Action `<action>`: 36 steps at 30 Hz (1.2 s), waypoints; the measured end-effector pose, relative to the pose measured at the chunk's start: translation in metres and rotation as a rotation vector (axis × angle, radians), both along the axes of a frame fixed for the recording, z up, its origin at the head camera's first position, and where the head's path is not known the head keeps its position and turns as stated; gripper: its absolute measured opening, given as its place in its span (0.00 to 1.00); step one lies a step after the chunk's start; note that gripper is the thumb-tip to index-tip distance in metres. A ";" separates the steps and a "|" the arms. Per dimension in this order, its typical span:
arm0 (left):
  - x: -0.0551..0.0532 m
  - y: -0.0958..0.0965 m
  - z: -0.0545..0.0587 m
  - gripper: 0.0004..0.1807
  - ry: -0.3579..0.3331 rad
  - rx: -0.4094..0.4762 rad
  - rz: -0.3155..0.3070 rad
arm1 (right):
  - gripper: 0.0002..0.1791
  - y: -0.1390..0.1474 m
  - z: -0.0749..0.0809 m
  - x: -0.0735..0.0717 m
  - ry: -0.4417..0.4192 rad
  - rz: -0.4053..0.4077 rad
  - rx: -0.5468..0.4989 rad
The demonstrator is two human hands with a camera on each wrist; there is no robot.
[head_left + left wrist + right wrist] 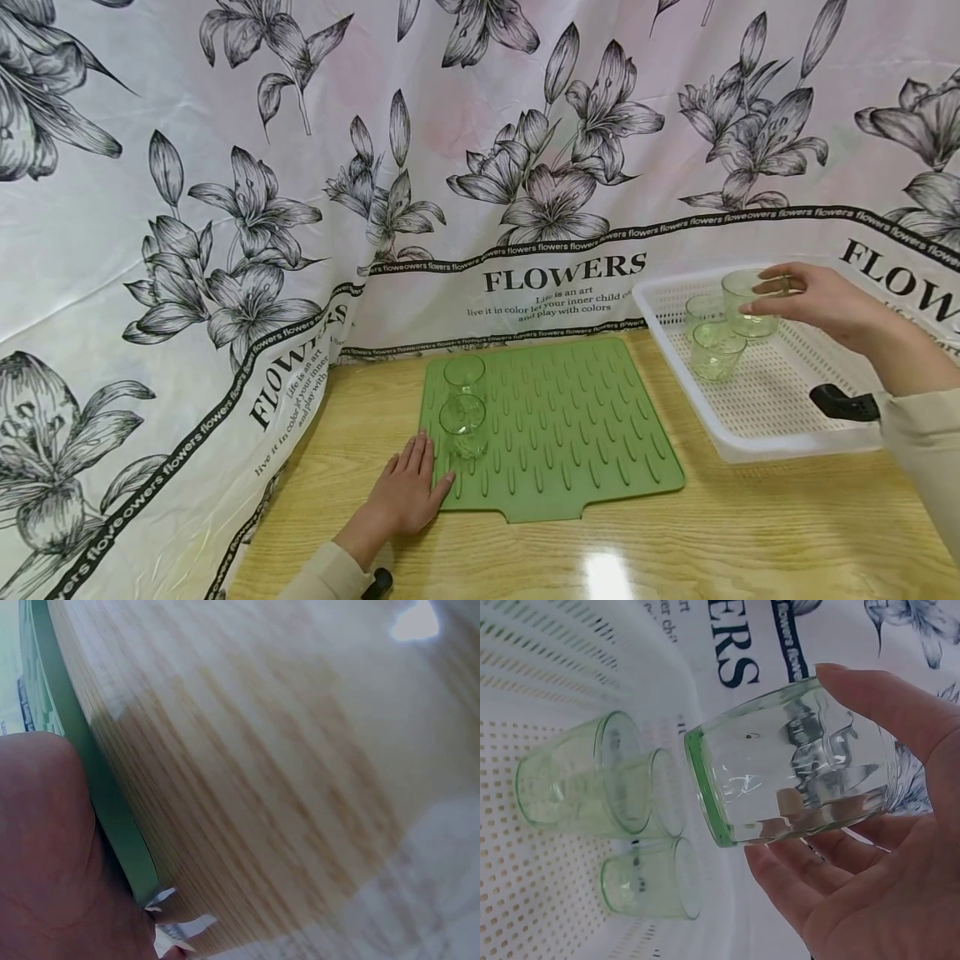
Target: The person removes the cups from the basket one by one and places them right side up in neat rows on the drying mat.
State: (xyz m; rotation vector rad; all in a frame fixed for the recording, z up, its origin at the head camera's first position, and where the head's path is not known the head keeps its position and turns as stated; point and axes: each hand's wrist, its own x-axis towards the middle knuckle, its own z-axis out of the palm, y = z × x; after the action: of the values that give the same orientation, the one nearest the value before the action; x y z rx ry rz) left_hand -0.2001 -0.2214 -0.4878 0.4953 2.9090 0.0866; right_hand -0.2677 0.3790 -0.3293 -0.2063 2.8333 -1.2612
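Observation:
In the head view my right hand (806, 300) is over the white basket and grips a clear green-tinted glass (795, 769). The right wrist view shows the thumb on one side of this glass and the fingers on the other. Other green-tinted glasses (717, 352) stand in the basket below and beside it, overlapping one another. My left hand (408, 487) rests with its fingers extended at the left edge of a green ridged mat (555, 433). Close to those fingertips, two glasses (462, 417) stand on the mat's left side, one behind the other.
The white perforated basket (757, 446) stands on the wooden table (675, 542) to the right of the mat. A white cloth (420, 308) printed with black flowers and lettering hangs behind and along the left. Both wrists wear dark devices.

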 end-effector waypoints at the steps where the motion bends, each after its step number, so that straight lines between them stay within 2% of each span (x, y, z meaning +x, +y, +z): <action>1: 0.000 0.000 0.001 0.46 -0.002 0.009 0.000 | 0.46 -0.002 0.001 0.001 0.002 -0.004 0.006; 5: -0.001 0.000 0.002 0.45 -0.013 0.004 0.006 | 0.47 -0.011 0.007 0.004 0.007 -0.004 -0.002; 11: -0.005 -0.002 -0.007 0.44 0.005 -0.006 0.004 | 0.47 -0.024 0.011 0.009 0.006 0.006 -0.021; 16: -0.002 -0.001 -0.005 0.44 -0.006 0.010 0.006 | 0.46 -0.033 0.013 0.014 0.009 0.010 -0.030; 22: -0.006 -0.003 -0.009 0.44 0.006 -0.010 -0.003 | 0.47 -0.043 0.017 0.018 -0.002 0.016 -0.050; 31: 0.001 0.002 0.005 0.45 -0.037 -0.006 0.007 | 0.48 -0.053 0.015 0.021 -0.008 0.019 -0.039; 36: -0.003 0.000 -0.001 0.44 -0.023 -0.027 0.011 | 0.47 -0.060 0.017 0.022 0.010 0.028 -0.048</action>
State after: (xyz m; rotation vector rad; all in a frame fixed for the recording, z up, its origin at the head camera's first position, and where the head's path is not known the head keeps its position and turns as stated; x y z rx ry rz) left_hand -0.2028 -0.2215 -0.4886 0.4701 2.8864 0.0536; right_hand -0.2454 0.3187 -0.3128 -0.2534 2.8005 -1.3270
